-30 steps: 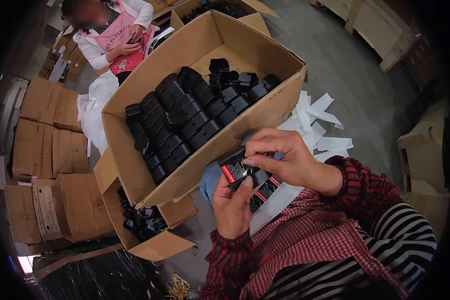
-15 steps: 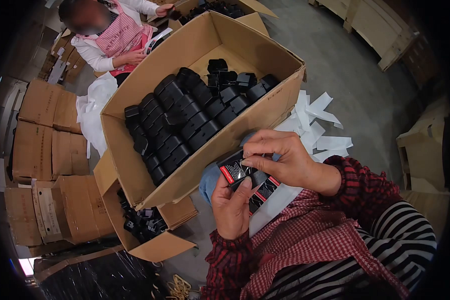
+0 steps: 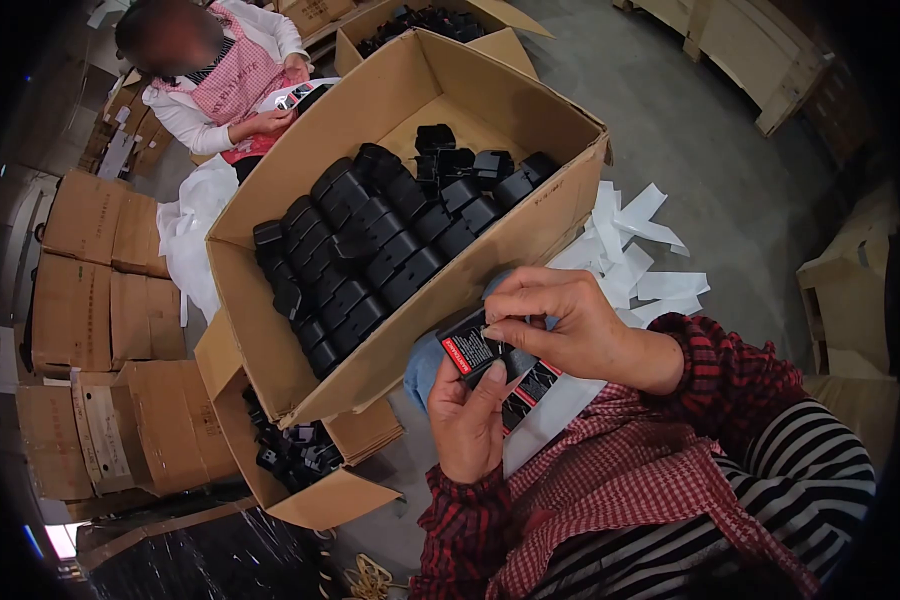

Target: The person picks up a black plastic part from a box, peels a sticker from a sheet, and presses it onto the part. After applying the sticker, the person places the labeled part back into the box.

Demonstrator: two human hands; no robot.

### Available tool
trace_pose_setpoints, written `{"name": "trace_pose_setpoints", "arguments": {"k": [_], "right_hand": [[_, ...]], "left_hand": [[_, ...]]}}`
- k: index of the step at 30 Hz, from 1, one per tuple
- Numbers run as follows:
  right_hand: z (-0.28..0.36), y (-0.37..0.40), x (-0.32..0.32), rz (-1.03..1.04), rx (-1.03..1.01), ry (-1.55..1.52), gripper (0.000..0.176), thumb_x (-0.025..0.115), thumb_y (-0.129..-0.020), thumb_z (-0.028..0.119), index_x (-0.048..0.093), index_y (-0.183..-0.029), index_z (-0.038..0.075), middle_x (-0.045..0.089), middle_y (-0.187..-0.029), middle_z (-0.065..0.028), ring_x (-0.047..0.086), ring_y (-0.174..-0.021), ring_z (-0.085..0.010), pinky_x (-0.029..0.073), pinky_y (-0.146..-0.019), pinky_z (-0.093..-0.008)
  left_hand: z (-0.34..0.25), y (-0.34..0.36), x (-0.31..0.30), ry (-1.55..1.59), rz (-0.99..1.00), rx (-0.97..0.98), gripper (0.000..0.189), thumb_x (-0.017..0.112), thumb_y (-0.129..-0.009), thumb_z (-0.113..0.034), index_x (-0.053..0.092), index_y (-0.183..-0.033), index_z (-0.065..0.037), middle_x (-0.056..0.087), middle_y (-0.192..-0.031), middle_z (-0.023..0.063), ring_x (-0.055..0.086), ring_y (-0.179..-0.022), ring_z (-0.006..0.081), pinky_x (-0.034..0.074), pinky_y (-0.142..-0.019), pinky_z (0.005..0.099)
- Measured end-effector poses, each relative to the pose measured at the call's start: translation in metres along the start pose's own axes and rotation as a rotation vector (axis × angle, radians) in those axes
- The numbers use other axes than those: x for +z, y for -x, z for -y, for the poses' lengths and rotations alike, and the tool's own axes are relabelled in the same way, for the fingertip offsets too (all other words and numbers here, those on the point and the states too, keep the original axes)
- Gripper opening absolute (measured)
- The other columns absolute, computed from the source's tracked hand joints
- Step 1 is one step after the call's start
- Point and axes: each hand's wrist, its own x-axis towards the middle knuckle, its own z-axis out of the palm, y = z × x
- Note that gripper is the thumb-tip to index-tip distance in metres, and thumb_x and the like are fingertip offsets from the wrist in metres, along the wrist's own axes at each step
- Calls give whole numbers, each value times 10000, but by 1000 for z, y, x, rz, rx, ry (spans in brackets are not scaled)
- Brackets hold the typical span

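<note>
My left hand [image 3: 470,425] is closed around a black plastic part [image 3: 460,325], with its thumb on the part's near side. A black label with a red end strip [image 3: 468,352] lies across the face of the part. The right hand [image 3: 560,320] pinches at the label's upper right edge with thumb and fingertips; its fingers hide part of the piece. Under my hands, a white backing strip [image 3: 545,430] carrying more labels [image 3: 532,388] rests over the checked apron [image 3: 620,480] on my lap.
A large cardboard box [image 3: 450,310] full of black plastic parts [image 3: 370,220] stands just ahead. Below it, a smaller open box [image 3: 335,500] holds more. Torn white strips [image 3: 630,250] litter the floor at right. A co-worker [image 3: 220,90] sits across, handling a label strip. Cartons [image 3: 75,310] are stacked at left.
My hands stay at the part, with only slight finger movement. The co-worker's raised hand, which held a dark part over a box, has come down to the lap beside the label strip.
</note>
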Motion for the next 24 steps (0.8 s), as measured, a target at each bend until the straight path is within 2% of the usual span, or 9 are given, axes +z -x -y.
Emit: {"name": "trace_pose_setpoints", "arguments": {"k": [7, 13, 15, 18, 21, 23, 24], "right_hand": [[2, -1, 0, 7, -3, 43, 148, 698, -745, 0, 655, -883, 27, 613, -806, -82, 604, -657, -223, 466, -548, -295], [4, -2, 1, 22, 6, 81, 156, 692, -739, 2, 654, -889, 23, 614, -811, -98, 615, -672, -252, 480, -561, -316], [3, -3, 3, 19, -17, 94, 154, 690, -741, 1, 653, -889, 19, 614, -811, -100, 617, -673, -255, 482, -560, -317], [4, -4, 3, 2, -25, 96, 157, 690, -742, 7, 650, -894, 10, 616, -815, -102, 621, -673, -259, 486, -558, -318], [4, -6, 0, 54, -19, 136, 211, 691, -739, 1, 641, -943, 2, 618, -822, -98, 629, -681, -260, 493, -552, -304], [2, -7, -2, 123, 20, 142, 382, 712, -766, 37, 587, -1126, 19, 627, -916, -109, 644, -692, -182, 522, -576, -269], [5, -7, -4, 123, 21, 143, 382, 712, -766, 37, 587, -1126, 19, 627, -916, -109, 644, -692, -182, 522, -576, -269]], "left_hand": [[1, -1, 1, 3, -19, -2, 299, 549, -895, 27, 504, -1189, -3, 592, -1117, 78, 606, -958, 134, 542, -847, 310], [-2, -3, 10, 24, -75, 5, 221, 513, -947, -79, 514, -1159, -15, 589, -1122, 83, 606, -971, 134, 551, -821, 304], [-1, -5, 13, -3, -112, 46, 210, 489, -970, -139, 528, -1139, -21, 604, -1089, 76, 608, -974, 134, 555, -803, 303], [1, -7, 12, -60, -129, 102, 199, 490, -973, -149, 550, -1108, -16, 622, -1048, 66, 611, -948, 126, 548, -775, 292], [7, -12, 8, -147, -142, 193, 190, 490, -974, -143, 565, -1079, -4, 630, -1026, 66, 612, -920, 124, 536, -763, 292], [9, -15, 3, -166, -156, 225, 198, 506, -966, -151, 565, -1090, -8, 630, -1037, 76, 616, -922, 139, 535, -786, 303], [11, -17, 0, -185, -172, 257, 209, 521, -958, -159, 565, -1101, -12, 630, -1047, 86, 620, -923, 153, 535, -810, 314]]}}
